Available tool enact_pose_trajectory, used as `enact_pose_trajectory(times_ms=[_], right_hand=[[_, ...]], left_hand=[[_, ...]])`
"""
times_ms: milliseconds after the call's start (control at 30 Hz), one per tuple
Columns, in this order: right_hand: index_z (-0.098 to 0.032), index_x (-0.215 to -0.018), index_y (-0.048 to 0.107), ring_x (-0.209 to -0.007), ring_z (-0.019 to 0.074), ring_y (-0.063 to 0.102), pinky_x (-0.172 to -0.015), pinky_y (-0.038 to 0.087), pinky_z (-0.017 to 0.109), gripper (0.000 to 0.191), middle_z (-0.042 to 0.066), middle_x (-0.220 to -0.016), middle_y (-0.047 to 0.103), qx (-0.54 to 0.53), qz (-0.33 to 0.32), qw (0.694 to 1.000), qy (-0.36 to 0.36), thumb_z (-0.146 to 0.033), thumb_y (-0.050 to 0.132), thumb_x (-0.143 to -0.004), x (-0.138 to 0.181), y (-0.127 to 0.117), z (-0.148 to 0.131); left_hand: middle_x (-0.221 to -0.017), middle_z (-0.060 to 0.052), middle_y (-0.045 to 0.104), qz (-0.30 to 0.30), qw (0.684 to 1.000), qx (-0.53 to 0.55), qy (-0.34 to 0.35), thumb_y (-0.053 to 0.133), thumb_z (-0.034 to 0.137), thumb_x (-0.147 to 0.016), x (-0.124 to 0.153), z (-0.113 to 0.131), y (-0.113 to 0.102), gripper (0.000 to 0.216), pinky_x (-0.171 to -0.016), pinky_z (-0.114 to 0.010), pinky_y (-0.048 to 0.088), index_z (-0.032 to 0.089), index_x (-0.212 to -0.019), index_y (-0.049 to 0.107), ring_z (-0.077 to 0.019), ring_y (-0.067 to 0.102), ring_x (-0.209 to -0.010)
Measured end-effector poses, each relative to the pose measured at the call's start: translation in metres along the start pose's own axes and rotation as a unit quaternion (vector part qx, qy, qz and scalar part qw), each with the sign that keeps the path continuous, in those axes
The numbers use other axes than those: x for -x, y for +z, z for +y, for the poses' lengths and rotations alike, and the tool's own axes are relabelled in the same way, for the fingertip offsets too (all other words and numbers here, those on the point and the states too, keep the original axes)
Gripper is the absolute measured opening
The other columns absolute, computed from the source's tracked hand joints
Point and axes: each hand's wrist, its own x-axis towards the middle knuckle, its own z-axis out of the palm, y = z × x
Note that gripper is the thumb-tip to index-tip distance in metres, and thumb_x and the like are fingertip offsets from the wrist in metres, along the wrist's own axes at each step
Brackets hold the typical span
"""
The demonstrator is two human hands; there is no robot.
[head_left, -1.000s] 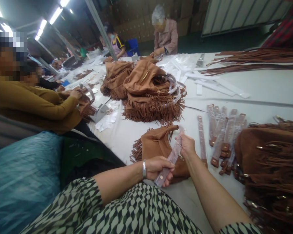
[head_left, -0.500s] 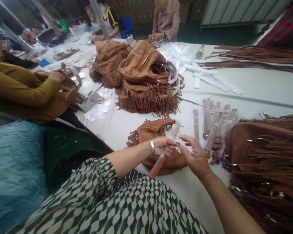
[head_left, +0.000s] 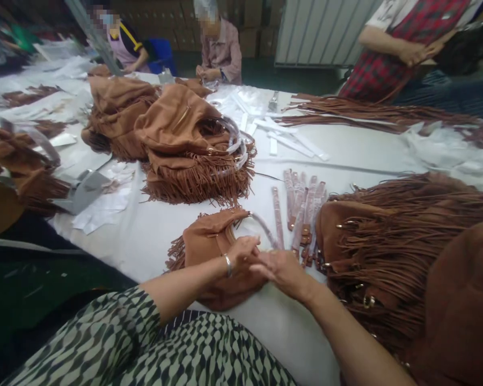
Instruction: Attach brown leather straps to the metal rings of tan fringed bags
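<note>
A brown suede handbag (head_left: 207, 236) with fringe lies on the table in front of me, partly under my forearm and hands. Its plastic-wrapped handle (head_left: 264, 226) arcs from a ring at the far corner down behind my fingers. My left hand (head_left: 242, 253), a silver bracelet at its wrist, is closed over the bag's opening. My right hand (head_left: 284, 271) meets it from the right, fingers bent and pointing left. Both hands are closed at the handle's near end; the exact spot they pinch is hidden by the fingers.
Several wrapped handle straps (head_left: 301, 209) lie right of the bag. A pile of fringed bags (head_left: 386, 257) fills the right side, and more finished bags (head_left: 185, 134) stand ahead. White strips (head_left: 293, 140) and long brown fringe (head_left: 346, 110) lie farther back. Co-workers are around the table.
My view has turned right. The handle, held up in my left hand with its brown end toward me, now arcs from the bag. My right hand's fingers, spread before, have closed in beside my left.
</note>
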Motion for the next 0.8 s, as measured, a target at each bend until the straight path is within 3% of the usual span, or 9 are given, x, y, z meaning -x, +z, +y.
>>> enact_pose_trajectory(times_ms=[67,133,200,300,400,500,600,733,800], right_hand=[[-0.02,-0.076,0.059,-0.05,0.015,0.05,-0.05,0.034,0.025,0.03,0.0,-0.054,0.054,-0.106,0.08,0.978,0.163,-0.044,0.044,-0.085,0.007,-0.01,0.039],[-0.019,-0.076,0.057,-0.042,0.0133,0.045,-0.046,0.031,0.024,0.036,-0.003,-0.048,0.047,-0.153,0.133,0.946,0.253,-0.046,0.036,-0.088,0.013,-0.012,0.071],[-0.019,-0.074,0.055,-0.04,0.0129,0.044,-0.045,0.031,0.024,0.039,-0.004,-0.046,0.044,-0.165,0.148,0.935,0.277,-0.046,0.031,-0.088,0.015,-0.006,0.091],[-0.02,-0.07,0.055,-0.044,0.0134,0.045,-0.049,0.033,0.024,0.036,-0.004,-0.045,0.045,-0.19,0.153,0.925,0.29,-0.048,0.038,-0.085,0.018,0.014,0.105],[-0.02,-0.071,0.056,-0.047,0.0134,0.044,-0.053,0.033,0.025,0.035,-0.004,-0.047,0.046,-0.235,0.154,0.915,0.29,-0.048,0.041,-0.084,0.025,0.028,0.111],[-0.019,-0.065,0.052,-0.047,0.012,0.042,-0.052,0.033,0.024,0.036,-0.005,-0.047,0.045,-0.303,0.15,0.896,0.287,-0.05,0.044,-0.082,0.034,0.032,0.115],[-0.017,-0.067,0.051,-0.046,0.0113,0.042,-0.052,0.034,0.024,0.038,-0.005,-0.046,0.044,-0.378,0.14,0.872,0.278,-0.053,0.047,-0.08,0.033,0.034,0.107],[-0.014,-0.087,0.053,-0.043,0.0104,0.042,-0.049,0.038,0.025,0.041,-0.007,-0.047,0.042,-0.469,0.092,0.845,0.242,-0.054,0.047,-0.08,0.007,0.035,0.062],[-0.014,-0.088,0.053,-0.04,0.0078,0.039,-0.047,0.04,0.025,0.039,-0.008,-0.051,0.041,-0.535,0.074,0.811,0.224,-0.053,0.051,-0.079,-0.01,0.033,0.028]], left_hand=[[-0.088,-0.009,0.059,0.023,0.999,-0.049,-0.002,0.027,0.04,-0.09,-0.004,0.0,0.016,0.039,-0.076,-0.031,0.044,0.011,-0.095,0.053,-0.0176,0.056,-0.083],[-0.095,-0.008,0.057,0.017,0.995,-0.094,0.003,0.039,0.036,-0.086,-0.01,0.004,0.035,0.028,-0.084,-0.034,0.041,0.015,-0.094,0.054,-0.0203,0.053,-0.093],[-0.098,-0.009,0.057,-0.011,0.991,-0.13,0.005,0.051,0.036,-0.079,-0.018,0.01,0.054,0.024,-0.09,-0.04,0.037,0.016,-0.092,0.056,-0.0253,0.05,-0.1],[-0.097,-0.012,0.058,-0.075,0.984,-0.16,-0.007,0.07,0.028,-0.061,-0.03,0.014,0.076,0.032,-0.093,-0.05,0.031,0.013,-0.086,0.059,-0.034,0.047,-0.103],[-0.09,-0.012,0.06,-0.141,0.979,-0.147,-0.021,0.069,0.015,-0.058,-0.038,0.006,0.078,0.021,-0.095,-0.052,0.028,0.01,-0.077,0.06,-0.0342,0.049,-0.101],[-0.074,-0.004,0.061,-0.22,0.971,-0.082,-0.038,0.069,0.018,-0.059,-0.043,-0.009,0.053,0.015,-0.088,-0.042,0.04,0.012,-0.071,0.061,-0.025,0.056,-0.086],[-0.072,0.001,0.061,-0.287,0.957,0.023,-0.045,0.072,0.033,-0.059,-0.044,-0.017,0.007,0.029,-0.076,-0.029,0.046,0.013,-0.078,0.063,-0.0161,0.057,-0.074],[-0.077,0.0,0.062,-0.321,0.937,0.131,-0.035,0.075,0.053,-0.049,-0.029,-0.007,-0.057,0.054,-0.074,-0.026,0.047,0.013,-0.084,0.063,-0.013,0.057,-0.071],[-0.075,0.0,0.061,-0.326,0.929,0.171,-0.03,0.078,0.053,-0.046,-0.014,0.003,-0.082,0.054,-0.073,-0.024,0.046,0.013,-0.081,0.064,-0.0117,0.055,-0.069]])
